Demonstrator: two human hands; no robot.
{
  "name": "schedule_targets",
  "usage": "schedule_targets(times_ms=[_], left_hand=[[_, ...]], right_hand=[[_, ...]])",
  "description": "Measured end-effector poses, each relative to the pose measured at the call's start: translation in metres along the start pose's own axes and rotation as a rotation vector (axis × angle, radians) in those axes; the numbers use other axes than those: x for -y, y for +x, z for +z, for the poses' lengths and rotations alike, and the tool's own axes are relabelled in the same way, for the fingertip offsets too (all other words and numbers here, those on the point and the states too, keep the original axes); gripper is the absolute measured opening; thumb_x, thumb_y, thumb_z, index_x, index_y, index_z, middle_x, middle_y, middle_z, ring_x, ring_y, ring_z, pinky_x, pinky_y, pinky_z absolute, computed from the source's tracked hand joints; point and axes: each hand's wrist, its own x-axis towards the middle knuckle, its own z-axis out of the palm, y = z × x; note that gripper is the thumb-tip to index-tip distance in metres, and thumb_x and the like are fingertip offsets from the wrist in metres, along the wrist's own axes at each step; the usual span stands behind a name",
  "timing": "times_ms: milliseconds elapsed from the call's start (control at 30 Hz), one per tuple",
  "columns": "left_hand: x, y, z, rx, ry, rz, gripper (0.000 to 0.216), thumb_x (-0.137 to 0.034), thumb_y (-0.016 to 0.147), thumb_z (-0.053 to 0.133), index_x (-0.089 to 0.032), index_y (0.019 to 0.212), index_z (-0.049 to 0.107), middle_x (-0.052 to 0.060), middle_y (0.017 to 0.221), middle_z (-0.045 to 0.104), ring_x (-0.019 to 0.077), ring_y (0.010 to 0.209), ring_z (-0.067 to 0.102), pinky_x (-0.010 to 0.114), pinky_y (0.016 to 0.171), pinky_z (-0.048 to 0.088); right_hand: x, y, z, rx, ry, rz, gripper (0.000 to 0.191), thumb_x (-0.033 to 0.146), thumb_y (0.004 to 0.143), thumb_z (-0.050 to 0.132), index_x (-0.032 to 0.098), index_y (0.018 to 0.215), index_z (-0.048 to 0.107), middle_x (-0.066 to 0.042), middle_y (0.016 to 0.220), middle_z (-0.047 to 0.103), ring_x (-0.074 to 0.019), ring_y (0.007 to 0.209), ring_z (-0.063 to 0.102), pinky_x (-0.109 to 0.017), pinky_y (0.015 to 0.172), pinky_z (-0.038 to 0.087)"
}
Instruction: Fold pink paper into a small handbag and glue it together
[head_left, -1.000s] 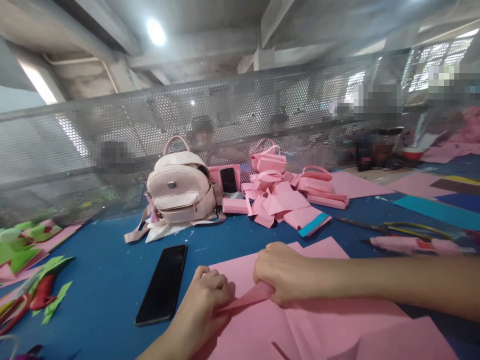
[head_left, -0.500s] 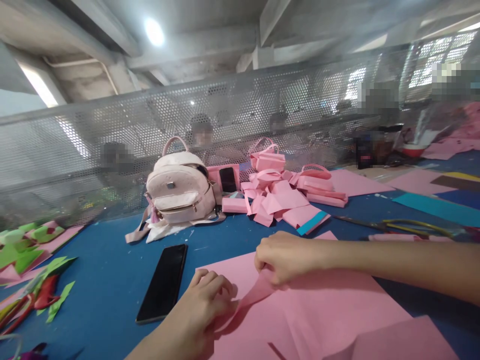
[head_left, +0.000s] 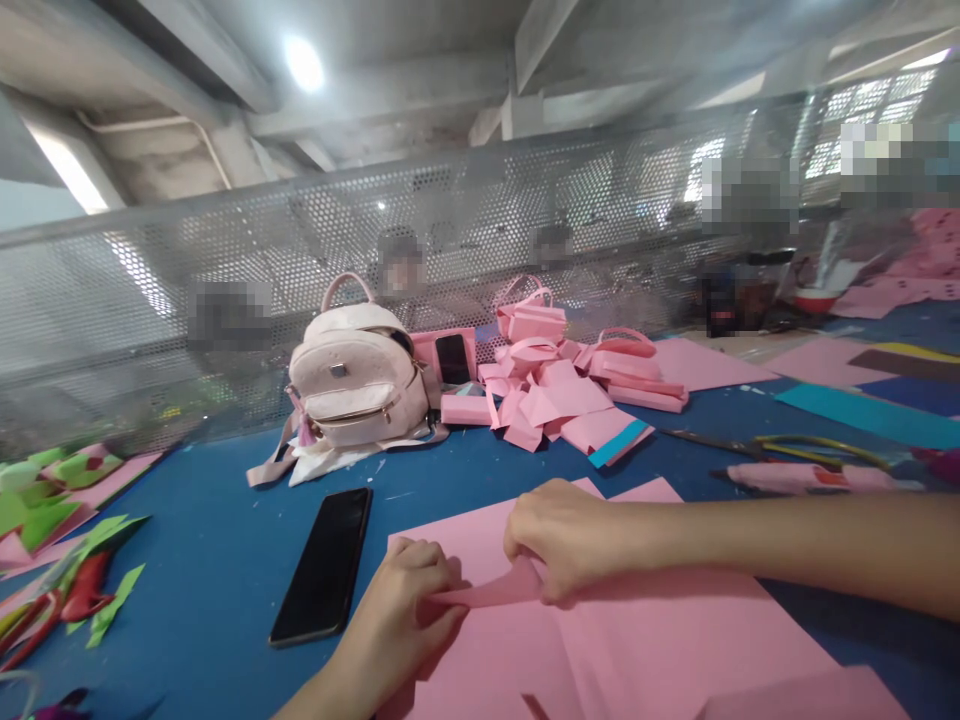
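Head view, the only one available: the pink paper (head_left: 645, 630) lies on the blue counter (head_left: 202, 540) directly before the person, with a narrow strip (head_left: 499, 592) of pink standing up from it between the two hands; whether this strip is a fold of the same sheet or a separate piece cannot be told. The left hand (head_left: 416, 595) has its thumb and bent fingers pressed together on the near-left end of the strip. The right hand (head_left: 559, 535) has its fingers curled in and clamped on the other end, its fingertips largely hidden. The material is judged light and fairly thin, stiff enough to hold a crease yet easily bent; it is likely to slide on the smooth counter, and a hard pull could tear or wrinkle it. Best hold, in this assessment: a light pinch at both ends of the strip, or along a sheet's outer edge, with the broad middle kept flat. Surroundings noted: a dark phone (head_left: 322, 568) just beside the left hand; a pale backpack (head_left: 356, 375) and a heap of pink paper pieces (head_left: 562, 395) beyond; scissors (head_left: 817, 450) with yellow handles past the right forearm.
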Motion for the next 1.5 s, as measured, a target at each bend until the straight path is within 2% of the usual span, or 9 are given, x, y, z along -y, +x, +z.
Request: schedule_targets(times_ms=[233,367,533,633,800,967,1133,1333,1500], left_hand=[[0.006,-0.003,-0.001,-0.043,-0.086,-0.018,0.015,-0.018,0.082,0.065,-0.022,0.096,0.071,0.005,0.09,0.067,0.024,0.09,0.059,0.039,0.087,0.042],[0.02,-0.003,-0.014,-0.281,-0.481,-0.172,0.042,-0.026,0.085,0.061,-0.026,0.127,0.056,0.008,0.12,0.065,0.0247,0.109,0.06,0.039,0.095,0.046],[0.039,-0.014,-0.01,-0.61,-1.145,-0.399,0.06,-0.059,0.082,0.064,-0.025,0.131,0.052,0.012,0.139,0.056,0.0295,0.133,0.049,0.04,0.101,0.047],[0.027,-0.024,0.011,-0.508,-1.494,-0.47,0.075,-0.064,0.065,0.077,-0.027,0.128,0.056,0.014,0.134,0.061,0.0341,0.123,0.057,0.044,0.096,0.051],[-0.019,-0.018,0.028,-0.229,-1.713,-0.52,0.021,-0.034,0.076,0.08,-0.019,0.088,0.07,0.007,0.098,0.075,0.0218,0.1,0.07,0.034,0.094,0.052],[-0.033,0.008,0.02,-0.273,-1.66,-0.53,0.015,-0.029,0.084,0.073,-0.016,0.092,0.068,0.008,0.101,0.074,0.0213,0.098,0.07,0.036,0.094,0.053],[-0.034,0.022,0.021,-0.31,-1.729,-0.41,0.01,-0.025,0.087,0.07,-0.014,0.088,0.068,0.004,0.083,0.072,0.0168,0.082,0.07,0.031,0.087,0.056],[-0.045,0.031,0.015,-0.382,-1.649,-0.494,0.018,-0.022,0.081,0.077,-0.016,0.073,0.062,-0.004,0.06,0.062,0.0089,0.058,0.063,0.02,0.066,0.056],[-0.048,0.035,0.015,-0.377,-1.605,-0.542,0.022,-0.03,0.078,0.079,-0.018,0.079,0.062,-0.002,0.068,0.067,0.0144,0.067,0.069,0.03,0.08,0.058]], right_hand=[[0.002,0.001,-0.003,0.024,-0.01,-0.032,0.02,0.028,0.055,0.076,0.021,0.065,0.06,0.003,0.062,0.059,-0.017,0.064,0.057,-0.026,0.049,0.019],[-0.009,0.001,-0.008,-0.019,0.009,0.056,0.019,0.03,0.056,0.076,0.021,0.067,0.064,0.002,0.066,0.062,-0.0171,0.064,0.057,-0.025,0.049,0.02],[-0.028,-0.009,-0.016,-0.131,0.185,0.183,0.015,0.028,0.059,0.072,0.02,0.069,0.063,0.001,0.074,0.066,-0.0176,0.068,0.058,-0.024,0.052,0.029],[-0.034,-0.016,-0.017,-0.192,0.27,0.231,0.013,0.026,0.063,0.069,0.019,0.07,0.062,0.0,0.078,0.067,-0.0182,0.072,0.06,-0.024,0.056,0.034],[-0.034,-0.019,-0.008,-0.247,0.293,0.244,0.013,0.027,0.071,0.067,0.018,0.075,0.058,-0.003,0.088,0.068,-0.0202,0.084,0.063,-0.023,0.064,0.039],[-0.026,-0.026,0.002,-0.253,0.236,0.219,0.006,0.02,0.08,0.056,0.019,0.078,0.051,-0.005,0.086,0.065,-0.0203,0.077,0.062,-0.025,0.063,0.039],[-0.02,-0.038,0.007,-0.268,0.176,0.169,0.009,0.019,0.091,0.042,0.019,0.087,0.05,-0.009,0.091,0.065,-0.0224,0.081,0.063,-0.029,0.068,0.04],[-0.025,-0.034,0.004,-0.282,0.124,0.172,0.013,0.015,0.075,0.056,0.02,0.069,0.045,0.0,0.073,0.061,-0.016,0.068,0.059,-0.023,0.056,0.031],[-0.025,-0.028,0.002,-0.263,-0.011,0.133,0.023,0.028,0.078,0.065,0.019,0.065,0.048,0.001,0.068,0.06,-0.0151,0.067,0.058,-0.023,0.055,0.027]])
